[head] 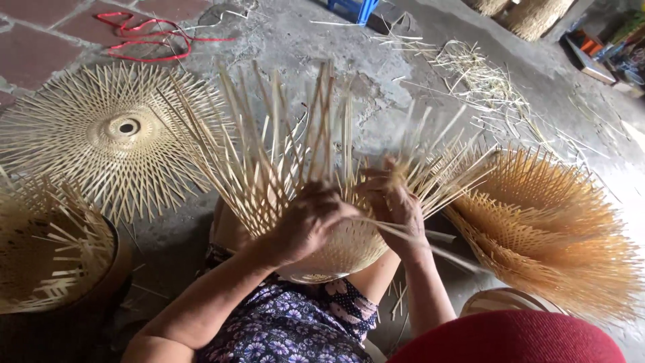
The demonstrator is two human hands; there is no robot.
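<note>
The half-woven basket sits on the person's lap, its lower rim partly hidden behind both forearms. Its loose bamboo strips fan up & out, too many to count.

The left hand rests on the woven part w/ fingers curled down onto the weave; can't tell exactly which strip they pinch. The right hand is closed around one thin strip that runs out to the right, thumb side blurred.

Other woven pieces, 3 counted:
- a flat round starburst piece on the floor at left, whole in view;
- a darker bowl-shaped one at the left edge, cut off by the frame;
- a stack of orange-tan pieces at right, nested so tightly the no. in it can't be made out.

One red cord lies tangled on the floor at top left. Scattered straw scraps lie at top right. A red rounded thing at the bottom right is cut off; what it is, hard to say. The blue object at the top edge is mostly out of frame.
</note>
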